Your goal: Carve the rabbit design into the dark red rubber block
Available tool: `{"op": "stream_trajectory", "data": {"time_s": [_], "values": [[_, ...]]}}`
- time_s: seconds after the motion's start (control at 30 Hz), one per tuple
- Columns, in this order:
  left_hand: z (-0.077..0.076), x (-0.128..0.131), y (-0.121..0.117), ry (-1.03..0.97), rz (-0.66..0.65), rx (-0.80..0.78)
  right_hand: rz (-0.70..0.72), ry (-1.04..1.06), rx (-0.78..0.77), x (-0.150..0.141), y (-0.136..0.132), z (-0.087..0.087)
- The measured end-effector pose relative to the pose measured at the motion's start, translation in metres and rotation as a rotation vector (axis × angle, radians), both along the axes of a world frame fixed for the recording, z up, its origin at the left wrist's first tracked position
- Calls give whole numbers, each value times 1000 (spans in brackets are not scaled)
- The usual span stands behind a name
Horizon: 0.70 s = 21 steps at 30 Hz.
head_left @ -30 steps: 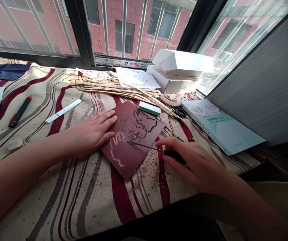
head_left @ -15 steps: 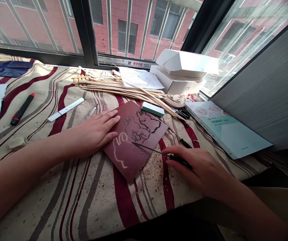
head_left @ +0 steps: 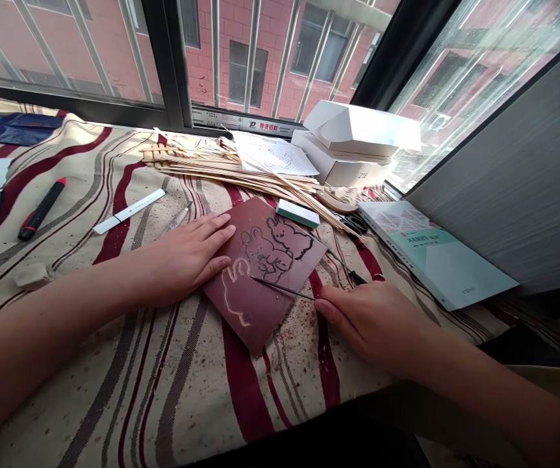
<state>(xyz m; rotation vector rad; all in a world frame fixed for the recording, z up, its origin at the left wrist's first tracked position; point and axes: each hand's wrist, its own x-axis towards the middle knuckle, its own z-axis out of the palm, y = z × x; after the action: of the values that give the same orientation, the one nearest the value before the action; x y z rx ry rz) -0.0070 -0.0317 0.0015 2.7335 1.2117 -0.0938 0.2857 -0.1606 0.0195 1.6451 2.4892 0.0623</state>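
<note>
Two dark-inked rabbits [head_left: 284, 237] appear uncut; one pale rabbit outline [head_left: 226, 289] carved at 7 o'clock on maroon rectangular board [head_left: 260, 318], board lying at 12 o'clock. Left hand [head_left: 182, 260] pressed flat, released; right hand [head_left: 372, 322] clenched on thin black steel carving tool [head_left: 282, 288].

the white cardboard box [head_left: 343, 170] is showing "zte" on its side; the window-frame label [head_left: 241, 122] is carrying red "粤派铝材"; the teal book cover [head_left: 436, 257] is bearing a title too small to read.
</note>
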Motion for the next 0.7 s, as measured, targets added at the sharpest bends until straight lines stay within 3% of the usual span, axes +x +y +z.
{"op": "stream_trajectory", "data": {"time_s": [0.17,0.4,0.7], "values": [[-1,0,0,-17,-11,14,-74,-201,-152,-12,8,16],[-2,-1,1,-10,-35,29,-79,-285,-177,-22,10,24],[-5,-1,4,-6,-35,20,-160,-65,-373,-21,16,34]]}}
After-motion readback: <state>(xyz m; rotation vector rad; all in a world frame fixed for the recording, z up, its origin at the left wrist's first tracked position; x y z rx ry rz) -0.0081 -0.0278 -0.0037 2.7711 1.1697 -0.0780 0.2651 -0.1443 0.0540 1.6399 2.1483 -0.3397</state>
